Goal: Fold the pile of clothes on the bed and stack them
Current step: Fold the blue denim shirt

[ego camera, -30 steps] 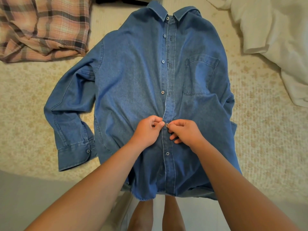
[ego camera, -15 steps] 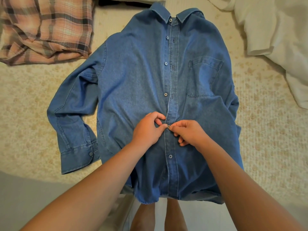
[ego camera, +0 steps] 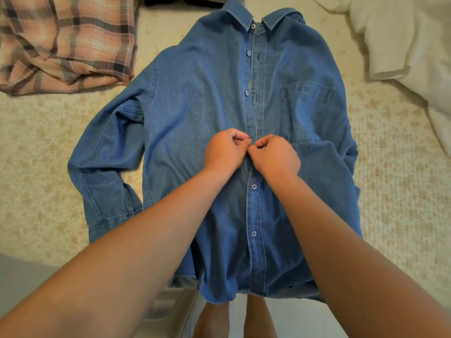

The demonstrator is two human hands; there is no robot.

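Two hands are working at the middle of a blue denim shirt [ego camera: 195,113] that is lying face up on the bed [ego camera: 390,191], collar toward 12 o'clock and hem hanging off the near edge at 6 o'clock. The left hand [ego camera: 225,150] and the right hand [ego camera: 277,156] are meeting at the front strip, each with fingers curled and pinching the cloth there, apparently fastening a button that is hidden under the fingertips. Judging by this, the task is sitting at an early stage: the shirt is being closed up and no fold has yet been made in it. Five buttons are showing on the strip: two below the hands, looking fastened, and three above, two of them lying beside empty buttonholes with the front gaping slightly. One chest pocket is sitting at 2 o'clock from the hands. One sleeve is lying bent at 9 o'clock, while the other is tucked along the shirt's right edge and mostly hidden. One plaid shirt [ego camera: 66,42] is lying rumpled at 10 o'clock, apparently unfolded, and white fabric [ego camera: 402,40] is bunching at 2 o'clock, its piece count unclear. No folded stack is showing anywhere.
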